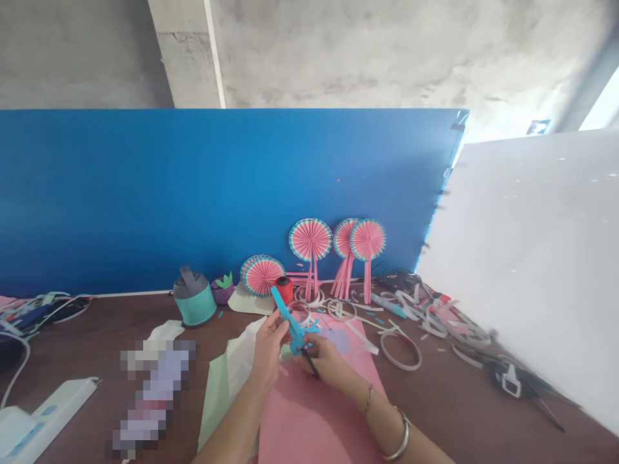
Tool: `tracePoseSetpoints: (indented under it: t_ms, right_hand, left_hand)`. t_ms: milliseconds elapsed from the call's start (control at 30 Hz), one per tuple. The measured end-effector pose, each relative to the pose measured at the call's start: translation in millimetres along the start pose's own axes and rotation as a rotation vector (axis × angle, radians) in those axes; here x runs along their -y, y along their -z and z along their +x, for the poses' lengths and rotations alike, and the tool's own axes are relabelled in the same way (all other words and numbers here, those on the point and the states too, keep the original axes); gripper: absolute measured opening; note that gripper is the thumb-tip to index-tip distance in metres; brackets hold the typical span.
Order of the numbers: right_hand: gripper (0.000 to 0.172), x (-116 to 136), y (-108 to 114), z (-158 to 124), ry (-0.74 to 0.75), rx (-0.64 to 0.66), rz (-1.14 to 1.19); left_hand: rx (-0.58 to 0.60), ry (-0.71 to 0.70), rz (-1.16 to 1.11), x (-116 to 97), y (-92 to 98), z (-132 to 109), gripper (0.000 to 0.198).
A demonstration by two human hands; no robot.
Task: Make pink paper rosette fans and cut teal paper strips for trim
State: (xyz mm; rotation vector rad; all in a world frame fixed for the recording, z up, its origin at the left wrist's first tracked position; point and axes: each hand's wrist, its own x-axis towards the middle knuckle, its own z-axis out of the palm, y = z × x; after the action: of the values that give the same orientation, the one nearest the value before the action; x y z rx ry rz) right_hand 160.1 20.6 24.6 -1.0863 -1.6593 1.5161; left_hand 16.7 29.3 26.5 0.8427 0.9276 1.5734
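Observation:
My left hand (269, 348) pinches a long blue paper strip (285, 312) that points up and to the left. My right hand (327, 362), with bangles on its wrist, is closed round black-handled scissors (309, 362) whose blades meet the blue paper near a cut, branched piece (302, 332). Both hands hover over a pink paper sheet (314, 419) lying on the brown table (459, 412). A pale green sheet (215, 393) and white paper lie under my left forearm.
Pink pleated paper fans (310, 240) lean on the blue partition (193, 193) at the back, with a red thread spool (285, 289), a teal jug (194, 298), tape rings (400, 349) and paper scraps. Cables lie at far left; a white board (541, 258) stands at right.

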Motion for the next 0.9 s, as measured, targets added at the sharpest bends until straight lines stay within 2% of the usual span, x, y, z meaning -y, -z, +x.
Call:
tracePoseSetpoints:
  t_ms: [500,900]
  right_hand:
    - [0.025,1.6,0.2,0.3,-0.023,-0.005,-0.015]
    - [0.025,4.3,-0.1,-2.2,-0.008,-0.025,-0.035]
  left_hand:
    - [-0.008,0.011,0.007,-0.3,0.2,0.5,0.048]
    - [0.028,0.011,-0.01,-6.8,-3.6,-3.9,0.045]
